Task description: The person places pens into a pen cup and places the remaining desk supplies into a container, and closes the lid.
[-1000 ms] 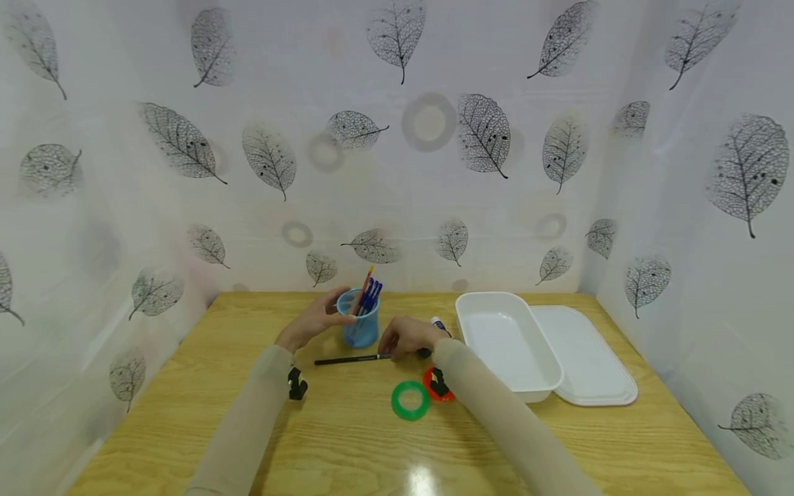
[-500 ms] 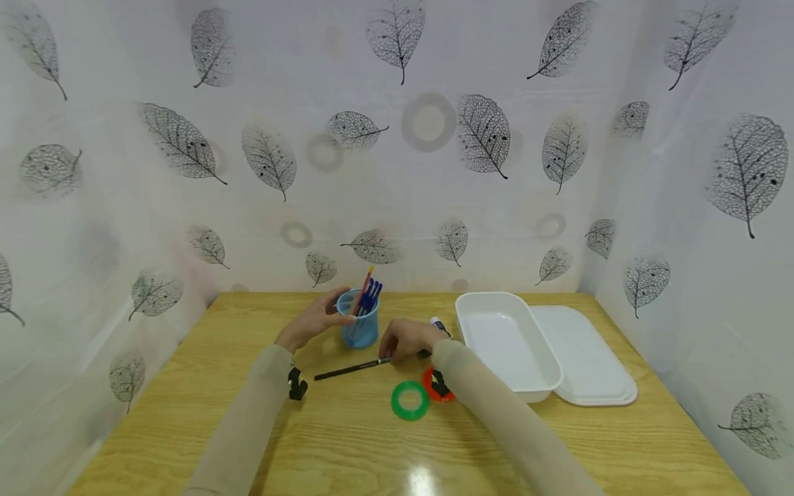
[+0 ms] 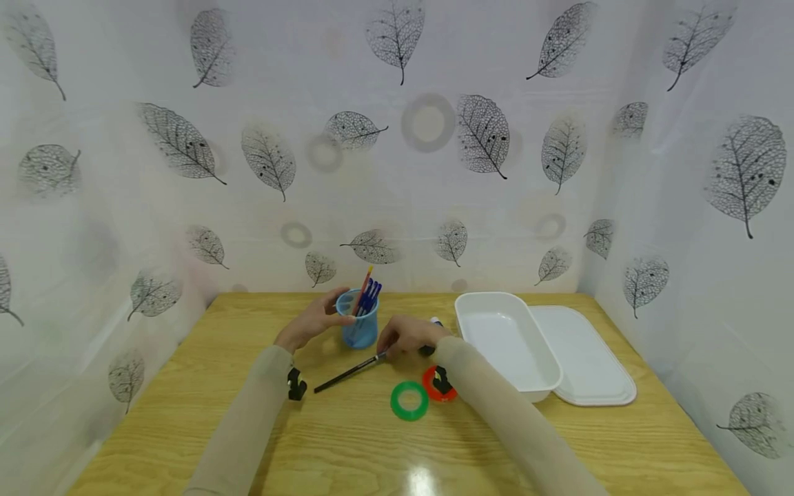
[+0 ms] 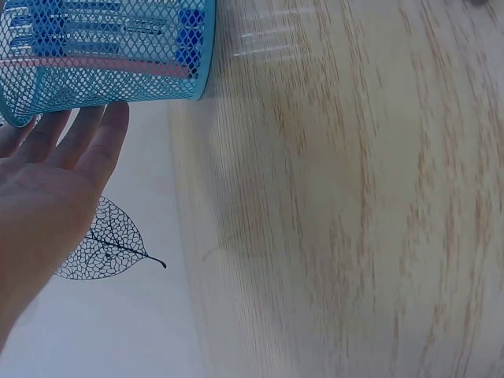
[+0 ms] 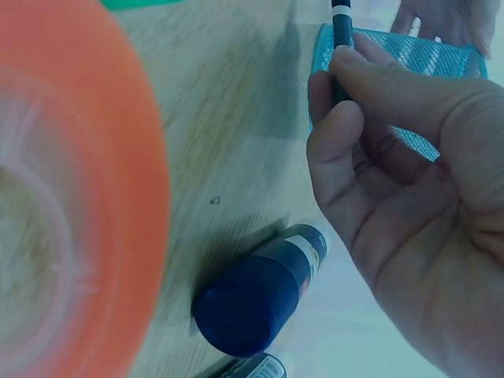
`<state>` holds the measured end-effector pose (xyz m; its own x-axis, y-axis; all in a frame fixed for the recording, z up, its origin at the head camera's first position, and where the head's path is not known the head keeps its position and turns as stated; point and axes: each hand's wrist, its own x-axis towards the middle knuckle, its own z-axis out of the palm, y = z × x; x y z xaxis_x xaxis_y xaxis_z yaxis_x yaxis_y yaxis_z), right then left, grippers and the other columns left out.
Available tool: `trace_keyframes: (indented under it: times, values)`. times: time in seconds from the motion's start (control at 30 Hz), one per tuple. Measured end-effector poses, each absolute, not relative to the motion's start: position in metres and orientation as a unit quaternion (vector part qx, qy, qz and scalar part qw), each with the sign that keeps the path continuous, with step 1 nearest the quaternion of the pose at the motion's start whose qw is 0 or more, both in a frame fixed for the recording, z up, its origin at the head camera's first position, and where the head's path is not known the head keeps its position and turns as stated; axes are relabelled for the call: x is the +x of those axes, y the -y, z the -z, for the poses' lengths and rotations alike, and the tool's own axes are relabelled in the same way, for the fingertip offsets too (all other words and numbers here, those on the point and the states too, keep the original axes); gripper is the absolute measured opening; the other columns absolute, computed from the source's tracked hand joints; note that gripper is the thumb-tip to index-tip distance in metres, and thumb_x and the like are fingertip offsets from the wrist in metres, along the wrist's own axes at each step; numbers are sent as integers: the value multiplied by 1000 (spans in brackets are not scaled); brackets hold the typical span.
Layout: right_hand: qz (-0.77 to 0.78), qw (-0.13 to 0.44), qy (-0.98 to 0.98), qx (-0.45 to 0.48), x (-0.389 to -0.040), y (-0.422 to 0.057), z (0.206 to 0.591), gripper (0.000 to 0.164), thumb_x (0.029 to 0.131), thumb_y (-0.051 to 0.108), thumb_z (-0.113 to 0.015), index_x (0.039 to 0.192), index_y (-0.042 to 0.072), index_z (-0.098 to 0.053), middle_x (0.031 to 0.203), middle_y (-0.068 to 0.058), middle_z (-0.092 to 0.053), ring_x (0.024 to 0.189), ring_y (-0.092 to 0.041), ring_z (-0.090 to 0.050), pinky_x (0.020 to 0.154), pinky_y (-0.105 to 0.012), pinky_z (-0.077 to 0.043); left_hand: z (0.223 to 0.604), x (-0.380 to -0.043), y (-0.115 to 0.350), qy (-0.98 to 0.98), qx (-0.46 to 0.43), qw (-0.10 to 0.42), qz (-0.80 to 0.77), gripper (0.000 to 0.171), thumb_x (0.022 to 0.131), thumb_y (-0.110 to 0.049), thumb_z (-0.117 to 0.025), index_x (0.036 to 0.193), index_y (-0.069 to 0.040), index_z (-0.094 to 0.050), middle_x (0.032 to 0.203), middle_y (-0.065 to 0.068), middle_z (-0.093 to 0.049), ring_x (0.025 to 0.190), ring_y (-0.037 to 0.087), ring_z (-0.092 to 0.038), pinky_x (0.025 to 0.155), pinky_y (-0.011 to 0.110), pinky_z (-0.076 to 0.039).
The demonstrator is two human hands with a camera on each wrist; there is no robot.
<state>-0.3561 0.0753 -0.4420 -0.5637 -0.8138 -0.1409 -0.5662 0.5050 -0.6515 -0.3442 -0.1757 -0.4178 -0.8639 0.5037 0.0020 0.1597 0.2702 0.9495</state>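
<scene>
In the head view, the left hand (image 3: 313, 322) holds the blue mesh cup (image 3: 360, 335) near its rim, thumb and fingers around it; the cup stands upright on the table (image 3: 347, 441) with blue pens (image 3: 369, 299) and an orange pencil (image 3: 362, 291) inside. The right hand (image 3: 406, 335) pinches one end of a slanting black rod (image 3: 347, 374). Nearby lie a green ring (image 3: 409, 415), a red ring (image 3: 429, 383), a white tray (image 3: 511, 344) and a white lid (image 3: 598, 368).

The left wrist view shows fingers against the cup's mesh.

In the right wrist view, thumb and fingers clamp the black rod; a dark blue cylinder (image 5: 252, 299) lies near the hand.
</scene>
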Motion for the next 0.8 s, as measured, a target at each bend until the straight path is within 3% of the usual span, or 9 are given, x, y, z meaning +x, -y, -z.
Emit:
trace_keyframes:
  times: [0.07,0.3,0.53,0.8]
  values:
    - [290,215,-836,-414,-356,-78,440,20,80,3,-66,98,10,-71,89,7,-67,85,-13,-61,71,-22,-49,423,-348,176,-781,213,149,-568,78,82,-23,-68,144,-14,-20,144,19,-26,130,38,-25,101,52,-26]
    - [326,203,-827,-409,-355,-86,435,18,84,6,-63,100,6,-69,90,4,-68,80,-20,-63,63,-29,-53,439,-361,177,-787,209,127,-566,78,80,-31,-69,143,-21,-24,142,12,-31,129,33,-29,101,52,-27]
    - [369,208,-816,-393,-356,-90,431,19,87,8,-60,104,3,-67,95,-4,-67,84,-36,-60,69,-47,-51,442,-359,177,-789,216,117,-562,76,79,-29,-70,142,-18,-27,140,10,-36,128,32,-31,101,53,-27]
    - [433,182,-805,-363,-361,-93,432,24,87,15,-61,104,-2,-64,93,-2,-66,82,-41,-58,73,-52,-48,442,-359,178,-787,222,113,-564,76,79,-30,-71,141,-16,-29,139,9,-37,128,32,-31,101,53,-26]
